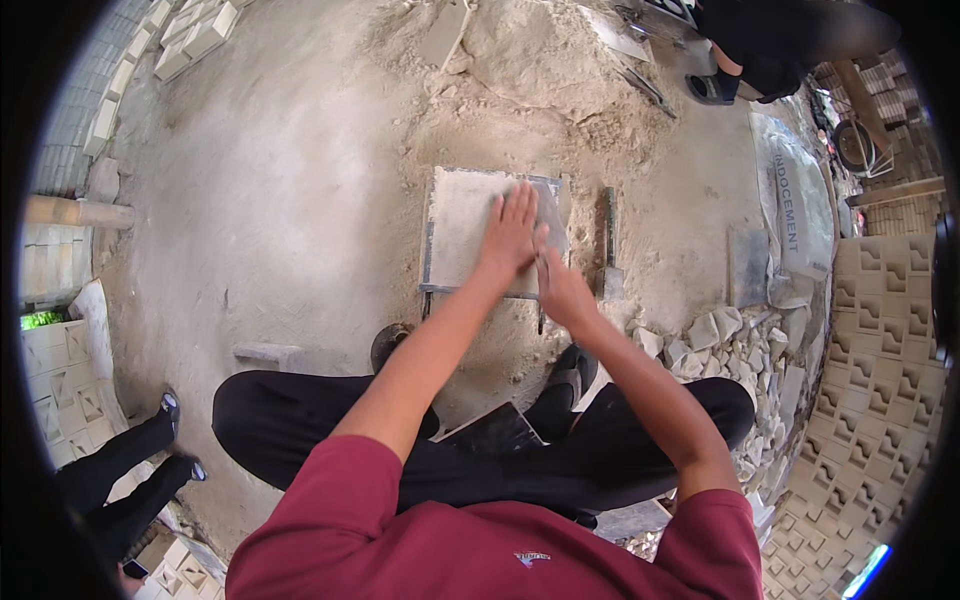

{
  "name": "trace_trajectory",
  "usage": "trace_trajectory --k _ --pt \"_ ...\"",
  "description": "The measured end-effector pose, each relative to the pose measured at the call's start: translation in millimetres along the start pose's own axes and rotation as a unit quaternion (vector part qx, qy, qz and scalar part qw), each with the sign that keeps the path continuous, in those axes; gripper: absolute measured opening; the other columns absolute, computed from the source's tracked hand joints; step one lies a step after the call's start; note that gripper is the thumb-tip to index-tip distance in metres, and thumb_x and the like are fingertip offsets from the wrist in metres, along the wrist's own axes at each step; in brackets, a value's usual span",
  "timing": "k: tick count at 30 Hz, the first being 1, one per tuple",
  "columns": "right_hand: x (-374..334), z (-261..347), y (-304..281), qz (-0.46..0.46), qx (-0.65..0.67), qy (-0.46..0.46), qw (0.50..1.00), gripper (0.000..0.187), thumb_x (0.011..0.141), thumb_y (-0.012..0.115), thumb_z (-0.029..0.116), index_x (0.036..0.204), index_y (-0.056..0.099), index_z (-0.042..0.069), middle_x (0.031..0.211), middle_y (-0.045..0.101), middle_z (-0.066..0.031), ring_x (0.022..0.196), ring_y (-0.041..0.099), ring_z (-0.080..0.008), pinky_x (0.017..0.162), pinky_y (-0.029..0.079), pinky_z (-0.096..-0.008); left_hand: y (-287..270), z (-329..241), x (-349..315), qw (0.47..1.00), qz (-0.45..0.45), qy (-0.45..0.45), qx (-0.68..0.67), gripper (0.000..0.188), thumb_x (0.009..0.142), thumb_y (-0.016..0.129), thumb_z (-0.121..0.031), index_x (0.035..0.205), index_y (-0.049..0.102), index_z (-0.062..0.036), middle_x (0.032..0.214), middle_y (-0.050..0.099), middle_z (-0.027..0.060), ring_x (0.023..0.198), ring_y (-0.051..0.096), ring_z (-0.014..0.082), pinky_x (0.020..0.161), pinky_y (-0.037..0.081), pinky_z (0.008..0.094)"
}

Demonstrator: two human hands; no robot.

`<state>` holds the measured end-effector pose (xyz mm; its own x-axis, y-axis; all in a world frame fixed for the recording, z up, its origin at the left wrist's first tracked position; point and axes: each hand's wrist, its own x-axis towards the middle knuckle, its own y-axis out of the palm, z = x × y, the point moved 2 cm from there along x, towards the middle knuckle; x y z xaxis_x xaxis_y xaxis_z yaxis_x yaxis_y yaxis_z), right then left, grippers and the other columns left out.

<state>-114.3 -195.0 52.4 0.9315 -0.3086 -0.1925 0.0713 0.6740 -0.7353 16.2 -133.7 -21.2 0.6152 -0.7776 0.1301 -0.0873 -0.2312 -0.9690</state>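
A rectangular metal mould (428, 240) lies on the ground ahead of me, filled level with pale, sandy material (462, 205). My left hand (510, 235) rests flat over the middle of it, fingers stretched out and pointing away from me. Along the mould's right side lies a thin grey flat plate (550, 215), partly behind my left fingers. My right hand (562, 288) grips the plate's near end, thumb up, close beside my left hand. Its fingers are partly hidden. Short rods stick out from the mould's near edge.
Loose sandy material (520, 60) is heaped beyond the mould. A bar-shaped tool (610, 240) lies to its right. Broken pale rubble (715, 345), a cement sack (795, 200) and stacked patterned blocks (880, 330) are at right. Other people's legs (130, 460) show at lower left; another person (770, 50) is at upper right.
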Motion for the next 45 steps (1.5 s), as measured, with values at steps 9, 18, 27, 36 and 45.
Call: trace_trajectory --k 9,18,27,36,45 --pt "-13.8 -8.3 -9.6 -0.06 -0.033 0.036 0.997 0.026 0.1 0.044 0.023 0.118 0.049 0.006 0.075 0.061 -0.0334 0.074 0.06 -0.0534 0.065 0.045 -0.0609 -12.6 -24.6 3.6 0.998 -0.027 0.026 -0.055 0.069 0.099 0.038 -0.044 0.152 0.024 -0.0023 0.161 0.019 0.0133 0.148 0.017 0.0262 0.12 0.015 0.0478" --pt "-59.1 23.6 42.5 0.056 0.008 0.05 0.997 0.047 0.099 0.04 0.021 0.142 0.031 0.005 0.079 0.062 -0.034 0.075 0.061 -0.0522 0.071 0.045 -0.0617 -15.8 4.6 -84.9 0.998 0.017 -0.017 -0.06 0.072 0.097 0.039 -0.046 0.154 0.021 -0.0056 0.161 0.018 0.0115 0.149 0.015 0.0239 0.121 0.012 0.0458" --pt "108.8 98.1 24.7 0.006 -0.017 -0.069 0.997 0.058 0.099 0.04 0.023 0.15 0.018 0.005 0.083 0.063 -0.0339 0.074 0.061 -0.0521 0.069 0.046 -0.06 -41.1 133.5 24.9 0.997 -0.026 -0.056 0.051 0.068 0.099 0.035 -0.046 0.152 0.024 -0.0054 0.16 0.022 0.012 0.148 0.02 0.0255 0.12 0.016 0.0462" --pt "-24.6 93.4 69.9 0.121 0.019 0.021 0.992 0.037 0.098 0.035 0.016 0.132 0.036 0.0 0.081 0.062 -0.0359 0.076 0.061 -0.0534 0.072 0.046 -0.0606 -43.9 78.6 -113.1 0.998 0.033 -0.055 0.004 0.072 0.097 0.042 -0.041 0.153 0.021 -0.0022 0.16 0.018 0.015 0.148 0.017 0.0287 0.119 0.015 0.0501" --pt "70.5 79.9 23.4 0.048 0.002 -0.05 0.998 0.051 0.098 0.037 0.017 0.146 0.024 0.005 0.078 0.062 -0.0342 0.072 0.06 -0.0518 0.065 0.046 -0.0587 -38.7 105.5 5.1 0.994 -0.062 -0.057 0.063 0.069 0.099 0.039 -0.044 0.152 0.024 -0.0027 0.16 0.02 0.0137 0.148 0.02 0.0285 0.119 0.018 0.0489"
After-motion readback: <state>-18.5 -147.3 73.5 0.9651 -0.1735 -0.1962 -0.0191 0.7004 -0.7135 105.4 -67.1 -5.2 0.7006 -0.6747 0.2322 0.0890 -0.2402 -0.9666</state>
